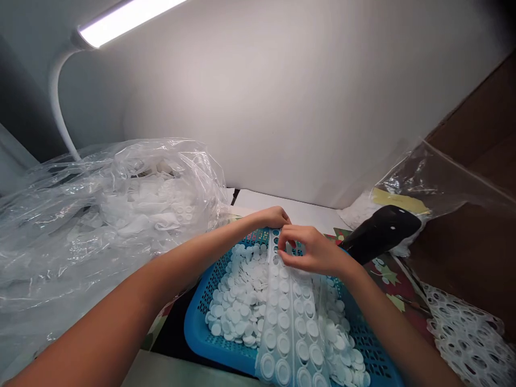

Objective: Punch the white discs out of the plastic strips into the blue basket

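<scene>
A long whitish plastic sheet [284, 309] with rows of round white discs and round holes lies lengthwise over a blue basket [220, 349]. At its far end, my left hand [274, 216] is closed with bent fingers at the sheet's edge; its fingertips are partly hidden. My right hand [310, 249] is just nearer, its thumb and forefinger curved together in a pinch at the holes on the sheet's left column. Whatever lies between those fingertips is too small to make out. Loose white discs [239, 303] fill the basket on both sides of the sheet.
A large clear plastic bag [161, 199] with white pieces spreads across the left, beneath a lit lamp [124, 24]. To the right are a black rounded object [385, 228], a clear bag [419, 172] with a yellow piece, and a punched white sheet [471, 333]. A white wall stands behind.
</scene>
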The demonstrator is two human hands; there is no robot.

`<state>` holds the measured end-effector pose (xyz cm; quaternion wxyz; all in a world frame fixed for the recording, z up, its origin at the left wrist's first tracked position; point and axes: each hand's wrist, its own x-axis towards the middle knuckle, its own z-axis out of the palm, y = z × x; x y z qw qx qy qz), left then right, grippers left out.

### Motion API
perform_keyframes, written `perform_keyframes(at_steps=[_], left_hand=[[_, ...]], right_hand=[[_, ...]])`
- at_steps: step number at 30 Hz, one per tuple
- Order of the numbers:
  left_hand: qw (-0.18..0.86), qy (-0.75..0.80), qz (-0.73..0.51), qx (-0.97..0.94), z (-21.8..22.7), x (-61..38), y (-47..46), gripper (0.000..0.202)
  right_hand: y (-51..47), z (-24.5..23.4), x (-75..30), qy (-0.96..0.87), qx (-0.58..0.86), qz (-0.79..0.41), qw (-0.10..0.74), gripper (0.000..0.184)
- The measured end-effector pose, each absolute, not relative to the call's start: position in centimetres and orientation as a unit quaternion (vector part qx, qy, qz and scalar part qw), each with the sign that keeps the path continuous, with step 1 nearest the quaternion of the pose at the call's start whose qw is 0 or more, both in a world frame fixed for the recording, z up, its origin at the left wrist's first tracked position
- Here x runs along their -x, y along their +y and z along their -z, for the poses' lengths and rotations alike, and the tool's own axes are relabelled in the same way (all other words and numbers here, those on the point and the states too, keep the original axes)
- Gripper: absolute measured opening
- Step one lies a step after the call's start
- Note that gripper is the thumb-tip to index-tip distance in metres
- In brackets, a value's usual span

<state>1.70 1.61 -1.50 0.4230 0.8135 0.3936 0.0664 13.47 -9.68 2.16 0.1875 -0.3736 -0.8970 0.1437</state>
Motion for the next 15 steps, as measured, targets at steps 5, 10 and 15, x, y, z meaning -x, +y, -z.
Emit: perform_keyframes(at_steps=[5,10,15], left_hand=[[0.434,0.39,-0.063,-0.81,1.51,-1.6,1.58,0.033],[0.438,0.396,-0.065,-0.804,1.08,-1.58,1.25,0.028],[0.431,0.395,-0.067,-0.808,1.08,-1.54,1.24,0.032]], right_hand=[[-10.07,-2.52,-13.55,-0.906,0.34,-0.216,0.132,0.008],[-10.18,-2.67,-13.65,-0.901,0.359,-0.223,0.099,0.015],[-10.26,-2.33,-13.8,-0.9,0.382,-0.192,0.087,0.012]])
